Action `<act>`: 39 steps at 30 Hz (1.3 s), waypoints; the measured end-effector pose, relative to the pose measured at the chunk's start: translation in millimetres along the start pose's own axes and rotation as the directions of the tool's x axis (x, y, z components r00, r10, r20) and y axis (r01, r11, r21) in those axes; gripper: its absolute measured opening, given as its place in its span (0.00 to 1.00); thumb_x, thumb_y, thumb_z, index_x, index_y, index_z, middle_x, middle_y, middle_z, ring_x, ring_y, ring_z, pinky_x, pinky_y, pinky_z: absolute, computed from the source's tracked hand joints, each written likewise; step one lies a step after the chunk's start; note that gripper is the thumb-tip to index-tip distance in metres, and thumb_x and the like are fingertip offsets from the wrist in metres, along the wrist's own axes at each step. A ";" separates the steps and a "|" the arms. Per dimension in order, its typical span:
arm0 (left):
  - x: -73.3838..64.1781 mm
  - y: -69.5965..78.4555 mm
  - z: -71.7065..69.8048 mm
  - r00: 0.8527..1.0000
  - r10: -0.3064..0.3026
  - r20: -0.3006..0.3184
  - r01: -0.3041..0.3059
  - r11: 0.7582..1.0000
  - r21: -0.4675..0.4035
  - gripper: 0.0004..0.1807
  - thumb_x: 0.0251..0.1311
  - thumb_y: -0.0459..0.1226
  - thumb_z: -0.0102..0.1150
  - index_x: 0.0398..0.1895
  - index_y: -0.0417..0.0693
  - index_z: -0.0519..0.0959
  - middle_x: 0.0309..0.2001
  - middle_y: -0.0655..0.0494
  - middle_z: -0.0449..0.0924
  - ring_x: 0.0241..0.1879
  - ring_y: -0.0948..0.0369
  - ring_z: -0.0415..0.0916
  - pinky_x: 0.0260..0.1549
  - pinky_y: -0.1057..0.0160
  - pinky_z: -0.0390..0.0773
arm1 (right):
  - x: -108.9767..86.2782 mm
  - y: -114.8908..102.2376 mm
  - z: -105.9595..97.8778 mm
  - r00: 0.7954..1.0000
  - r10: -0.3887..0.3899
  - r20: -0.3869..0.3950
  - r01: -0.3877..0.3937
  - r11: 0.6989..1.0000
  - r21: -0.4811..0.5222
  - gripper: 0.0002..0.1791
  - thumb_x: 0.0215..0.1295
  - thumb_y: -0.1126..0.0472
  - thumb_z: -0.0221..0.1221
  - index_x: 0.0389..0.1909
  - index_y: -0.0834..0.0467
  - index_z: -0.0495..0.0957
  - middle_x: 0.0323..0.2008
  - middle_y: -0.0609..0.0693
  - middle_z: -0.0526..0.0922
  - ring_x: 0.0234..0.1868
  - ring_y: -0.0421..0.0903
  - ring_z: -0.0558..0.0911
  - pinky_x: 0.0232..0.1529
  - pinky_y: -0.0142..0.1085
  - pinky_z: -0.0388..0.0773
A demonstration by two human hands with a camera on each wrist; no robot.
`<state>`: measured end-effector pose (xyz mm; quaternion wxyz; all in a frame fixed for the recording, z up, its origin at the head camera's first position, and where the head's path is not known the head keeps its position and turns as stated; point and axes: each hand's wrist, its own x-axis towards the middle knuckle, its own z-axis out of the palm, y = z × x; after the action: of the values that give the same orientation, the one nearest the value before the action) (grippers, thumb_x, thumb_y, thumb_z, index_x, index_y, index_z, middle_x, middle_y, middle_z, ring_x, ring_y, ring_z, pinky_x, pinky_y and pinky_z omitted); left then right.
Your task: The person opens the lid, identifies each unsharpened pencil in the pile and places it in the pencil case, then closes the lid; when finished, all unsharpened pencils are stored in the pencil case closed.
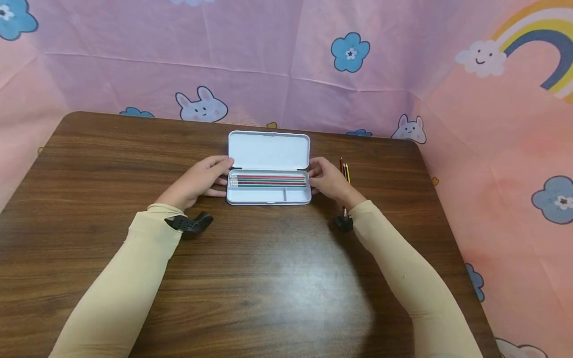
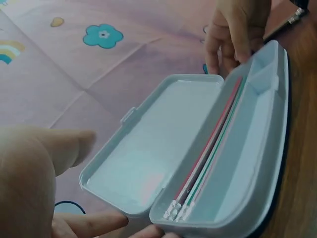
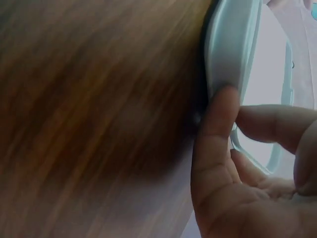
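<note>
A white pencil case (image 1: 269,203) lies with its lid (image 1: 268,150) raised at the back of the brown table. Several striped pencils (image 1: 270,181), red, green and white with silvery ends, lie side by side in its rear compartment. At the case's left end is my left hand (image 1: 200,180), fingers extended against or close to the side; in the left wrist view its thumb (image 2: 74,148) is apart from the lid. My right hand (image 1: 330,180) touches the right end. One fingertip (image 3: 225,101) rests on the outer wall there, with the thumb near the rim.
More pencils (image 1: 347,171), dark, red and yellow, lie right of the case, partly hidden by my right wrist. The case's front part has a long compartment (image 1: 257,195) and a smaller one (image 1: 297,195). A patterned pink cloth (image 1: 268,74) hangs behind the table (image 1: 250,278).
</note>
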<state>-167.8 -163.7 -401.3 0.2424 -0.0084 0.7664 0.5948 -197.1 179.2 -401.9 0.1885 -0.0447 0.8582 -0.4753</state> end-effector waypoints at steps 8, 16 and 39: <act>-8.8 3.5 8.0 0.998 0.051 -0.045 -0.053 0.997 -0.061 0.47 0.74 0.67 0.35 0.80 0.41 0.54 0.75 0.34 0.56 0.73 0.41 0.62 0.66 0.43 0.74 | -14.5 1.7 4.2 0.991 -0.062 -0.115 0.041 0.983 -0.178 0.20 0.71 0.70 0.57 0.63 0.61 0.69 0.55 0.60 0.80 0.53 0.55 0.83 0.51 0.48 0.87; -17.0 -13.5 26.1 0.956 0.219 -0.196 -0.134 0.918 0.374 0.30 0.72 0.46 0.62 0.70 0.40 0.69 0.71 0.37 0.63 0.70 0.42 0.68 0.67 0.42 0.73 | -30.2 2.5 6.5 0.998 -0.062 -0.028 0.058 0.993 -0.102 0.27 0.76 0.62 0.53 0.74 0.64 0.68 0.71 0.62 0.72 0.68 0.55 0.76 0.65 0.48 0.79; -16.6 -17.7 18.9 0.946 0.236 -0.220 -0.119 0.889 0.442 0.38 0.73 0.49 0.59 0.78 0.41 0.62 0.72 0.37 0.65 0.70 0.42 0.69 0.68 0.41 0.72 | -28.0 5.0 5.6 0.986 -0.151 -0.072 0.136 0.974 -0.180 0.29 0.73 0.60 0.63 0.71 0.62 0.71 0.67 0.60 0.77 0.65 0.56 0.79 0.67 0.49 0.77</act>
<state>-141.1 -156.2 -414.4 0.0766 0.0347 0.9000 0.4277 -168.6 184.5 -400.9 0.1122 -0.1026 0.8983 -0.4121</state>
